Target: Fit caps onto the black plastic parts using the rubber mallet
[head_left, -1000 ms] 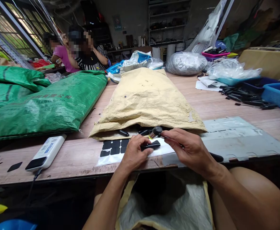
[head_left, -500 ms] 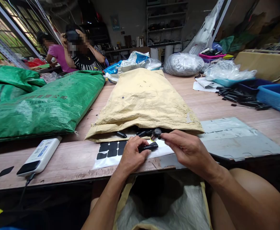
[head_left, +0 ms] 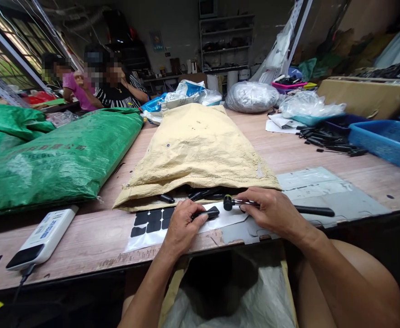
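My left hand pinches a short black part against the table, over a white sheet with black stickers. To its right, my right hand grips a small hammer by its metal shaft. The hammer's round black head points left, close to the black part but apart from it, and its black handle sticks out to the right. Behind both hands lies a cream sack, with more black parts showing at its open mouth.
A green sack and a white power bank lie at left. At right are a grey board, loose black parts and a blue basket. An open sack is below the table edge. Two people sit at back left.
The hammer has come down and lies more level, its shaft and handle now visible. The camera view has shifted slightly. A person at the back has lowered one hand from the head.
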Available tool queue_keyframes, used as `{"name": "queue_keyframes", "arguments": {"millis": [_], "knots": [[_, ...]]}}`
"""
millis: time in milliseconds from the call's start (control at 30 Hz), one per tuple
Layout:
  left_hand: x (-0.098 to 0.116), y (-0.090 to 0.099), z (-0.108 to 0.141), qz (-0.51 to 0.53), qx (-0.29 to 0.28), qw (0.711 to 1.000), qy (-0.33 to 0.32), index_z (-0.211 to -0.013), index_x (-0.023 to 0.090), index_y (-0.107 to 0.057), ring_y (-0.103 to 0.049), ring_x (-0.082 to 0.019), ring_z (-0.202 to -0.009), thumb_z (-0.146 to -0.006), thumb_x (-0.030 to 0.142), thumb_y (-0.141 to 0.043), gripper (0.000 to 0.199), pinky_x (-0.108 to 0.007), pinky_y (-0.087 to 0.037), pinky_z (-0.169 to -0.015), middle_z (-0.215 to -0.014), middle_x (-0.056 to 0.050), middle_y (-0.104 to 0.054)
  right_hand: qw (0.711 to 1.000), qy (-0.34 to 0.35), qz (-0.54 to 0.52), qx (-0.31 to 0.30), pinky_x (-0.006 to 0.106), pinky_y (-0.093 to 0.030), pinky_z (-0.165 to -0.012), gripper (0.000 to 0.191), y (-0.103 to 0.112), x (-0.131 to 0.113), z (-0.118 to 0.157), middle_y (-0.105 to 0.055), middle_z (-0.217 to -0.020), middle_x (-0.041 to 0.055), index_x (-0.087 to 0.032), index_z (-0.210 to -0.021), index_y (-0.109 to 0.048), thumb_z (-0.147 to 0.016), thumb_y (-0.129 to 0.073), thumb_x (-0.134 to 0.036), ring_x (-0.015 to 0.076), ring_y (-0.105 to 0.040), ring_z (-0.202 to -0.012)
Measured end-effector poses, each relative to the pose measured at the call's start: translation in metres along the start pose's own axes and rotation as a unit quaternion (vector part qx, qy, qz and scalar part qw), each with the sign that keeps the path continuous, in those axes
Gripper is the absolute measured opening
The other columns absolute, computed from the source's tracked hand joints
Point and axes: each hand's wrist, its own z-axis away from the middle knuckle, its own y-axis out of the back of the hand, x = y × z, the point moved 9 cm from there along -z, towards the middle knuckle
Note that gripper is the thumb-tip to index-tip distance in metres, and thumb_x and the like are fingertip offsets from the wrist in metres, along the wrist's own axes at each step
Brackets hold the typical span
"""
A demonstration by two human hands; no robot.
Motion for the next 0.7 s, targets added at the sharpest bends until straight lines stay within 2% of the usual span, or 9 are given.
{"name": "queue_keyframes", "arguments": {"millis": [133, 300, 600, 700], "knots": [[0.0, 0.0, 0.0, 0.002, 0.0, 1.0, -0.006, -0.092, 0.023, -0.074, -0.058, -0.022, -0.094, -0.092, 0.027, -0.06, 0.014, -0.036, -0.042, -0.087, -0.09, -0.003, -0.066, 0.999, 0.012, 0.015, -0.04, 0.032, -0.052, -0.082, 0.017, -0.007, 0.015, 0.004, -0.075, -0.098, 0.0012, -0.027, -0.099, -0.075, -0.09, -0.062, -0.022, 0.0199, -0.069, -0.092], [0.002, 0.0, 0.0, -0.007, 0.002, 1.0, -0.01, -0.091, 0.023, -0.074, -0.058, -0.022, -0.091, -0.097, 0.031, -0.054, 0.023, -0.036, -0.042, -0.086, -0.088, -0.004, -0.065, 0.999, 0.01, -0.01, -0.046, 0.032, -0.051, -0.084, 0.017, -0.009, 0.027, 0.006, -0.074, -0.099, 0.0016, -0.027, -0.098, -0.076, -0.091, -0.062, -0.022, 0.0188, -0.067, -0.093], [0.0, -0.001, -0.001, -0.023, 0.006, 1.0, -0.015, -0.091, 0.022, -0.074, -0.056, -0.021, -0.089, -0.102, 0.035, -0.046, 0.034, -0.037, -0.041, -0.085, -0.087, -0.004, -0.063, 0.996, 0.038, -0.053, -0.053, 0.037, -0.048, -0.085, 0.016, -0.009, 0.022, 0.003, -0.072, -0.093, 0.0032, -0.025, -0.096, -0.075, -0.088, -0.064, -0.017, 0.0206, -0.057, -0.092], [0.01, 0.003, 0.003, -0.025, 0.011, 0.999, -0.024, -0.091, 0.022, -0.074, -0.056, -0.022, -0.089, -0.101, 0.034, -0.047, 0.031, -0.037, -0.042, -0.085, -0.087, -0.005, -0.064, 0.995, 0.024, -0.076, -0.055, 0.036, -0.048, -0.084, 0.016, -0.01, 0.024, 0.002, -0.07, -0.094, 0.0031, -0.026, -0.095, -0.074, -0.087, -0.064, -0.017, 0.0203, -0.058, -0.094]]}}
